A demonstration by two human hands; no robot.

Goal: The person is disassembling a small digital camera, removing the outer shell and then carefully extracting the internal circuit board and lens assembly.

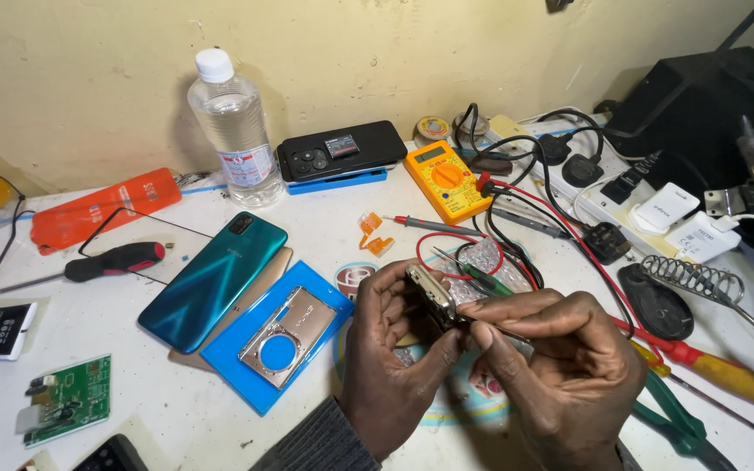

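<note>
My left hand (394,349) grips a small metallic device part (429,295), held on edge above the white table (325,218). My right hand (560,366) pinches a thin metal tool (503,331) whose tip meets the part. A teal phone (213,281) lies to the left, next to a blue phone back with a silver frame (285,336) on it. Just beyond my hands sit green-handled tweezers (482,277) on a clear bag.
A clear plastic bottle (233,122), a black phone (342,150) and an orange multimeter (447,179) with red and black leads stand at the back. A power strip (621,205), soldering iron stand (687,279), red screwdrivers (717,371), green pliers (678,423) and a green circuit board (67,399) surround me.
</note>
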